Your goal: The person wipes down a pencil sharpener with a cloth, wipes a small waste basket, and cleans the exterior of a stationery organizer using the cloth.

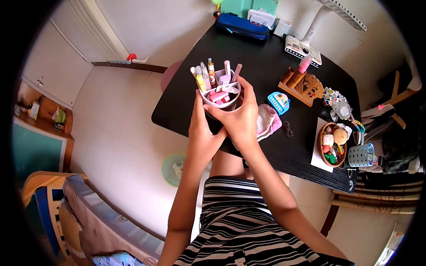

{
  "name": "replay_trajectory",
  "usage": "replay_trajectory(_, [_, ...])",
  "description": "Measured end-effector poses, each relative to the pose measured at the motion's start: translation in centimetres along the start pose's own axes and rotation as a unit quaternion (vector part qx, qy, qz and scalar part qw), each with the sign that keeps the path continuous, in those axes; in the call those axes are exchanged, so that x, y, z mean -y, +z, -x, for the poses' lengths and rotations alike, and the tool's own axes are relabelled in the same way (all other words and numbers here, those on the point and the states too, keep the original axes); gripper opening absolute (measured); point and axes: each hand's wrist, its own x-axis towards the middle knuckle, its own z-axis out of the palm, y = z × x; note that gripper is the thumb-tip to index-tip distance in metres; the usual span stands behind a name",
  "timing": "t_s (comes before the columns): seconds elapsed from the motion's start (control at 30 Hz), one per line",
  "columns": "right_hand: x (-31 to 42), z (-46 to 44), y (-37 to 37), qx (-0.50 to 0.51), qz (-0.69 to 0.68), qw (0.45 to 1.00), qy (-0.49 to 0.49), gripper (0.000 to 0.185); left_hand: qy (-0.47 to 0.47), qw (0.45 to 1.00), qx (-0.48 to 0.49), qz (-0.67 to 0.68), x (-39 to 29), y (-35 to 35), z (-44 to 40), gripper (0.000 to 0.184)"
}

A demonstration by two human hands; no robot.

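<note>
Between both hands is a round, divided pen holder [236,94] with a pale rim, held over the near left part of the black table. My left hand [202,119] wraps its left side, and my right hand [242,113] closes round its right side with the thumb across the front. Several pens and markers [207,75] stand upright in the back left compartment. Two pink pens [232,71] rise from the back right. Small pink items [219,96] fill the front compartment. Fingers hide most of the holder's body.
A pink and white cloth [267,120] and a blue toy [278,103] lie right of my hands on the black table [195,53]. Further right are a wooden stand [296,94], a wicker basket [322,146] and a grey-blue plastic basket [360,156]. A desk lamp [306,46] and blue pencil case [242,25] stand behind.
</note>
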Motion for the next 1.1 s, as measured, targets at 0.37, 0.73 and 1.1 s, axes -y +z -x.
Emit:
replay_trajectory(0.37, [-0.2, 0.7, 0.2, 0.008, 0.026, 0.999, -0.033, 0.104, -0.031, 0.999, -0.029, 0.021, 1.7, 0.3, 0.1, 0.083])
replay_trajectory(0.73, [1.2, 4.0, -11.6, 0.224, 0.271, 0.927, -0.132, 0.060, -0.074, 0.995, -0.060, -0.019, 1.5, 0.9, 0.6, 0.094])
replay_trajectory(1.1, [-1.6, 4.0, -10.7, 0.225, 0.361, 0.885, -0.187, 0.063, -0.079, 0.989, -0.119, -0.039, 1.6, 3.7, -0.7, 0.101])
